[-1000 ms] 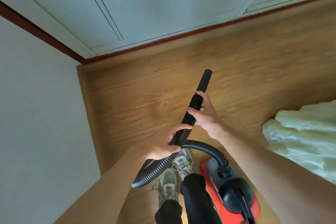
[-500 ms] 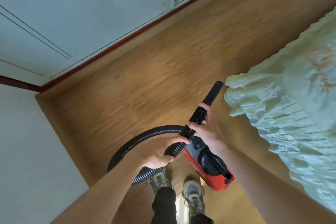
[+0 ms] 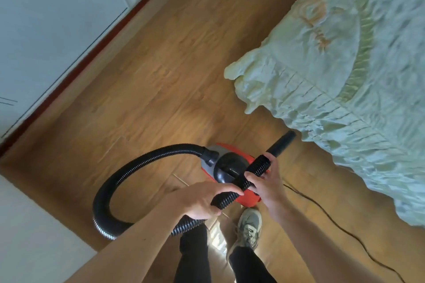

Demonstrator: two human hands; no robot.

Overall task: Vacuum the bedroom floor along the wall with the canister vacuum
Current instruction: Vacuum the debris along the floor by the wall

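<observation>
Both the left hand (image 3: 202, 200) and right hand (image 3: 268, 188) have a closed grip round the ribbed hose (image 3: 184, 150), above the canister vacuum (image 3: 226, 167); the right is nearer the nozzle (image 3: 281, 143), aimed toward the bed (image 3: 345, 76), away from the baseboard (image 3: 92, 49).

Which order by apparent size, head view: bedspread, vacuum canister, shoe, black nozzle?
1. bedspread, by far, though cropped by the frame.
2. vacuum canister, partly covered by the hose.
3. shoe, somewhat smaller.
4. black nozzle, only its bare end showing.
</observation>
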